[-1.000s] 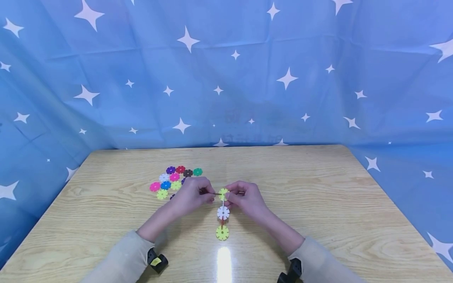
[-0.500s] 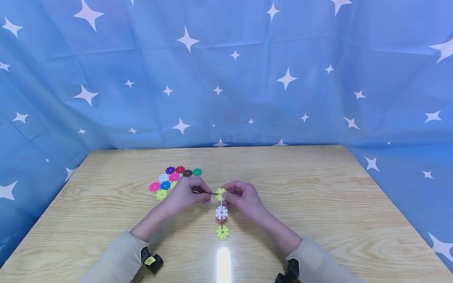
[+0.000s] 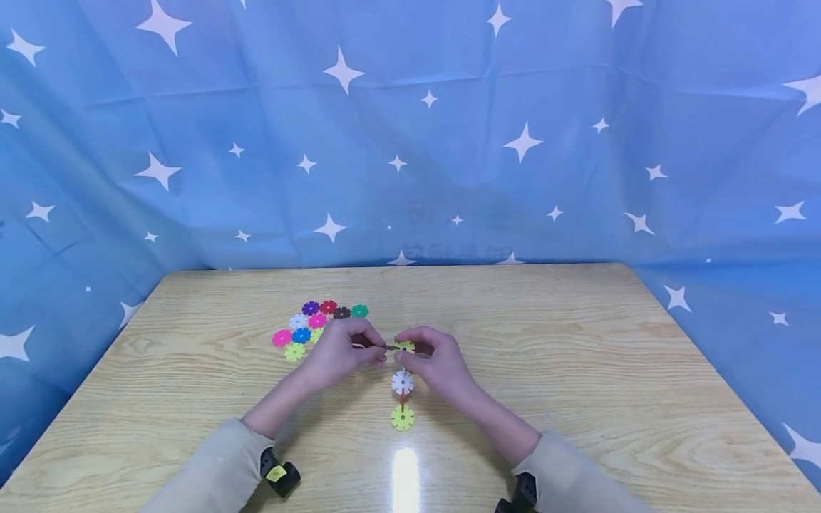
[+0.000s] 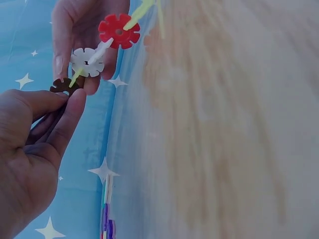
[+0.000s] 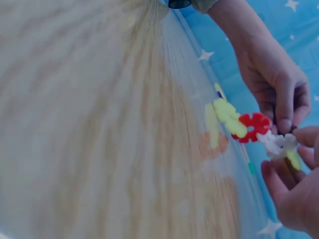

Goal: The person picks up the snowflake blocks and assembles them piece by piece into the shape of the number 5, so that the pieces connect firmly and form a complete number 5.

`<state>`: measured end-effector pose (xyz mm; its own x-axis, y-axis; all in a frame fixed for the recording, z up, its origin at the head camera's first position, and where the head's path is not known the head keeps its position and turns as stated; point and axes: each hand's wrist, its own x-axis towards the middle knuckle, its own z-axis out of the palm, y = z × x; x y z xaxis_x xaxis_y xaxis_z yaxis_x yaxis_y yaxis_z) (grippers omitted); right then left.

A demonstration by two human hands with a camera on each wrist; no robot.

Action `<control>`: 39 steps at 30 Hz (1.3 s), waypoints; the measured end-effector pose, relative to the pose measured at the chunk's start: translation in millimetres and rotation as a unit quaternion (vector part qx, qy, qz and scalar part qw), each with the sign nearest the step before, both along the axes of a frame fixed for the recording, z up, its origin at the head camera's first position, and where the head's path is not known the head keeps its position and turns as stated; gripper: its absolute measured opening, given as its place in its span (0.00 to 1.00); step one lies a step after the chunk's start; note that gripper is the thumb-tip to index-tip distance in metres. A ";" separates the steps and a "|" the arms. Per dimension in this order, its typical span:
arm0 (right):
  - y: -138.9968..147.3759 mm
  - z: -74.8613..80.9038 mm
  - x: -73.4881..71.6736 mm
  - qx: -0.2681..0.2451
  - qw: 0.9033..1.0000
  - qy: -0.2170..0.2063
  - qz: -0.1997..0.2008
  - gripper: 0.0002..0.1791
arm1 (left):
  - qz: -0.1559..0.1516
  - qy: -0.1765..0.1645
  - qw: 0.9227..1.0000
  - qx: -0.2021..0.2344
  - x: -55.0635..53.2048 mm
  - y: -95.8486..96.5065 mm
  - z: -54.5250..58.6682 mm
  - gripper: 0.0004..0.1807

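Note:
In the head view, a chain of slotted snowflake discs runs down the middle: a yellow disc (image 3: 405, 346) on top, a white disc (image 3: 403, 382) below, and another yellow disc (image 3: 403, 418) at the near end. A red disc (image 4: 118, 31) sits within the chain in the left wrist view. My left hand (image 3: 343, 350) pinches a brown disc (image 4: 62, 85) between thumb and forefinger, touching the yellow disc's edge. My right hand (image 3: 439, 362) holds the chain's top yellow disc between thumb and fingers, which partly cover it.
Loose discs lie on the wooden table (image 3: 545, 342) beyond my left hand, among them a blue disc (image 3: 301, 335), a red disc (image 3: 328, 307) and a green disc (image 3: 359, 311). My left hand hides some. A blue star-patterned cloth (image 3: 449, 164) hangs behind.
The top yellow disc has tilted and shows flatter than before. My right fingers have shifted slightly left over it, while my left hand keeps its pinch on the brown disc.

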<state>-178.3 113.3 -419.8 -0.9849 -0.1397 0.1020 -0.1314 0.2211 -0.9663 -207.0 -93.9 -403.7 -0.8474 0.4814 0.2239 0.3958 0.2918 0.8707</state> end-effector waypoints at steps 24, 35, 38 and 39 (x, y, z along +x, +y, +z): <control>5.4 -0.6 -0.1 0.026 0.999 -0.015 -0.010 0.06 | 0.027 0.015 0.997 -0.076 -10.4 -21.4 -1.7 0.05; 4.5 0.8 1.5 0.029 0.999 -0.011 -0.009 0.05 | 0.034 -0.011 0.992 -0.124 -35.6 -66.5 -6.2 0.07; 4.0 -0.3 1.1 0.026 1.000 -0.008 -0.003 0.04 | 0.035 -0.015 0.989 -0.145 -35.0 -77.3 -6.2 0.07; 3.4 -0.8 0.5 0.024 1.000 -0.006 -0.001 0.04 | 0.034 -0.015 0.988 -0.150 -34.0 -80.6 -5.8 0.08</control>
